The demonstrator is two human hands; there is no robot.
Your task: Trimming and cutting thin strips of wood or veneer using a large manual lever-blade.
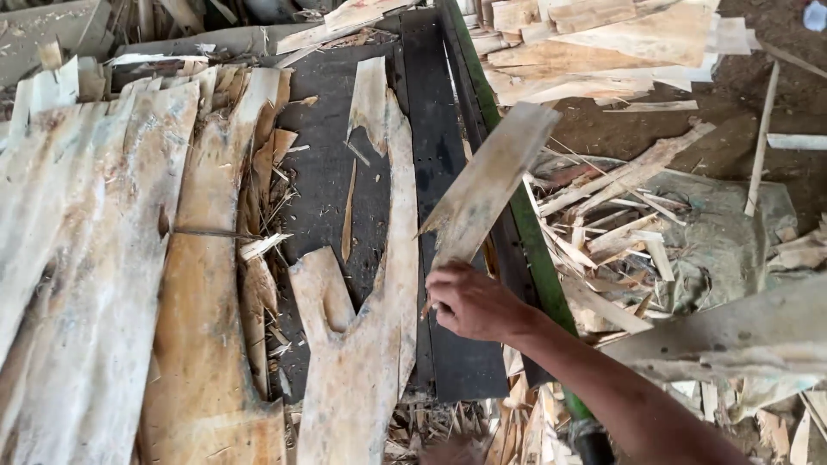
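One bare right hand (472, 303) and a bare forearm show, with no sleeve, glove, ring or watch.

Dark conveyor belt (327, 164) with green frame rail (538, 250). Wide veneer sheets (95, 258) stacked on its near side, forked sheet (362, 362) on belt. Scrap strips (620, 232) over grey tarp (732, 232); dirt floor (758, 86).

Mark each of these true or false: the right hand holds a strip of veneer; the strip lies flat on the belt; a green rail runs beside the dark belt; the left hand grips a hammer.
1. The right hand holds a veneer strip. True.
2. The strip lies flat on the dark belt. False: it is lifted, tilted upward.
3. A green rail runs beside the belt. True.
4. The left hand grips a hammer. False: no left hand or hammer shows.
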